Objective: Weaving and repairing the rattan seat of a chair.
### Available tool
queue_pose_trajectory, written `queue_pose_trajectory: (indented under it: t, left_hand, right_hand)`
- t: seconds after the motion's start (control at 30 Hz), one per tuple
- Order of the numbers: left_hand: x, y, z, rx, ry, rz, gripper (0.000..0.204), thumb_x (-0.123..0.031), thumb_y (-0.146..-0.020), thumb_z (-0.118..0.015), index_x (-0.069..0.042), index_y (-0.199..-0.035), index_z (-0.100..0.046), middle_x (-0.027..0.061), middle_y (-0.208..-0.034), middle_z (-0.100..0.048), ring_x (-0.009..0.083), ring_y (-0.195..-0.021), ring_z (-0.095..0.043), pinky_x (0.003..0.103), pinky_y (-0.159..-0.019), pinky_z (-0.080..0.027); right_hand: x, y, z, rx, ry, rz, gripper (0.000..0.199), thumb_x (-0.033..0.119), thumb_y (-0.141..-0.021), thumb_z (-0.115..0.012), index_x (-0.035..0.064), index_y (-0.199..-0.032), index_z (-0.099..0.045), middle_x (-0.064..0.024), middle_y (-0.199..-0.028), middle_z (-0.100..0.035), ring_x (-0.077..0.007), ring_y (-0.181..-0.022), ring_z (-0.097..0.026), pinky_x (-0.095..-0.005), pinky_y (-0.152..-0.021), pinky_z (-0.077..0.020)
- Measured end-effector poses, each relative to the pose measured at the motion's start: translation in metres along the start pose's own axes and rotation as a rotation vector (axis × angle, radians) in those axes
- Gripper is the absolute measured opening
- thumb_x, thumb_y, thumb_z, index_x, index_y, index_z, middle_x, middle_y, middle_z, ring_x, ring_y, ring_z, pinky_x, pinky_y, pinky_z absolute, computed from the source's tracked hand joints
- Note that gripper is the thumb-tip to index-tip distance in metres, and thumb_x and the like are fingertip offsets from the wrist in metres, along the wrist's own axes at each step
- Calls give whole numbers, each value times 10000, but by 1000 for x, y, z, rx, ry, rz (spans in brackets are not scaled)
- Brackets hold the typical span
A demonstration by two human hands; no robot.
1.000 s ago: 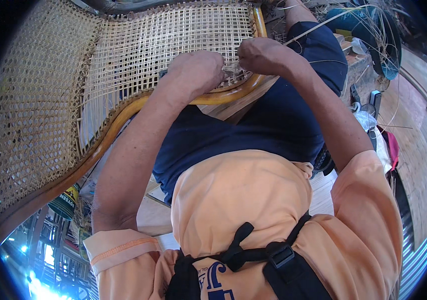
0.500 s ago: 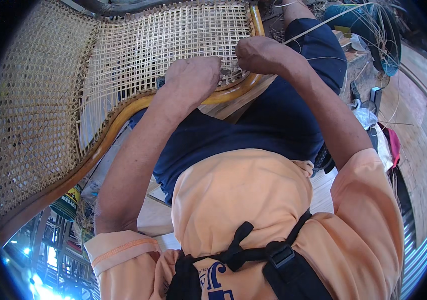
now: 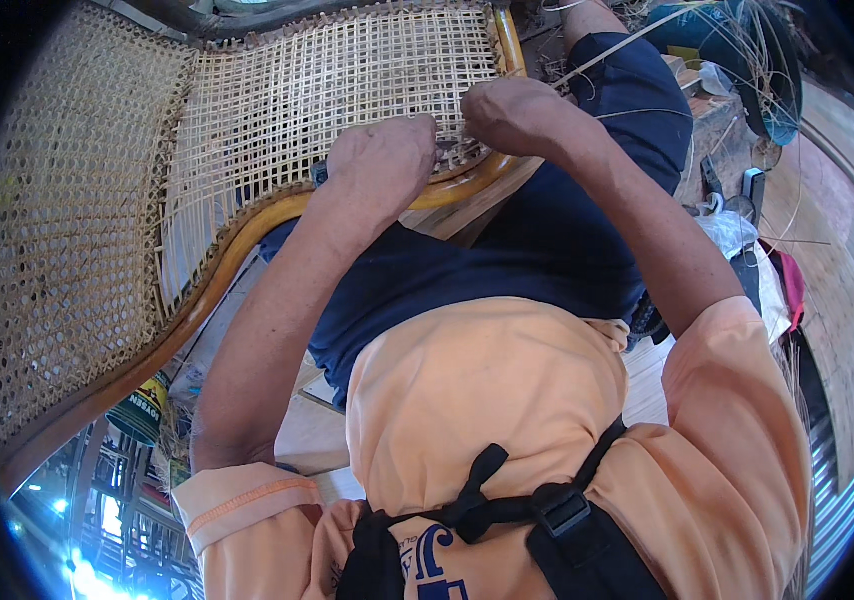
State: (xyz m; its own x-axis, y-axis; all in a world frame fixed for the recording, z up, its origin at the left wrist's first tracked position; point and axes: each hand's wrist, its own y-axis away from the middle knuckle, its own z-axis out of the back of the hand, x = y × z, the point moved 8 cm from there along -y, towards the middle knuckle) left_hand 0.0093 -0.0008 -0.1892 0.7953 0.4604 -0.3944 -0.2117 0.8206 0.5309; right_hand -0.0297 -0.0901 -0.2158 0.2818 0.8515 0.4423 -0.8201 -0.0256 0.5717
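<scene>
A woven cane panel point(image 3: 337, 80) fills a curved, varnished wooden frame point(image 3: 237, 243) leaning over my lap. At its near right corner my left hand point(image 3: 382, 155) is closed in a fist. A dark blue end point(image 3: 320, 173) shows beside that fist; what the hand grips is mostly hidden. My right hand point(image 3: 509, 115) is closed just to the right, its fingertips pinched close to the weave. A long pale cane strand point(image 3: 612, 55) runs from behind this hand toward the upper right. The fingertips of both hands are hidden by the backs of the hands.
A finer cane section point(image 3: 77, 190) spans the left of the frame. Below it stands a green and yellow can point(image 3: 142, 410). On the right are a dark green basin point(image 3: 772, 110) with loose strands, a wooden block point(image 3: 722, 125), a plastic bag point(image 3: 727, 230) and a plywood sheet point(image 3: 827, 330).
My right hand has shifted slightly left and down, nearer my left hand. My left hand has moved very slightly left. The view has tilted a little.
</scene>
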Motion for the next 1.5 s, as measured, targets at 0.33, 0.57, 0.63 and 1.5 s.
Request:
queue_pose_trajectory:
  t: [0.33,0.57,0.63,1.5]
  left_hand:
    - [4,-17,0,201,37,28,267,-251,-810,-523,-12,-848,-637,195,-807,-637,358,-793,-623,459,-720,-492]
    - [1,-4,12,160,-16,63,266,-259,-801,-541,-19,-840,-647,200,-813,-633,355,-793,-623,448,-711,-495]
    - [1,-6,11,171,-19,74,261,-260,-802,-544,-23,-837,-648,196,-814,-633,353,-791,-623,448,-711,-494]
    - [15,-31,-24,567,227,175,331,-284,-806,-563,23,-891,-652,184,-832,-656,326,-714,-643,408,-664,-510]
  right_hand:
    - [-5,-1,5,135,-63,-72,236,200,-773,-541,1,-836,-651,-205,-816,-634,-337,-759,-630,-396,-705,-494]
    - [-3,-11,-2,117,-49,35,224,194,-765,-550,-5,-805,-646,-191,-783,-629,-320,-758,-630,-383,-699,-494]
    - [-7,-10,-1,132,-55,-8,223,196,-763,-551,-2,-803,-646,-187,-780,-629,-317,-765,-630,-381,-701,-494]
    - [8,0,0,14,1,-27,227,152,-800,-505,62,-927,-671,-166,-921,-654,-312,-882,-635,-399,-754,-498]
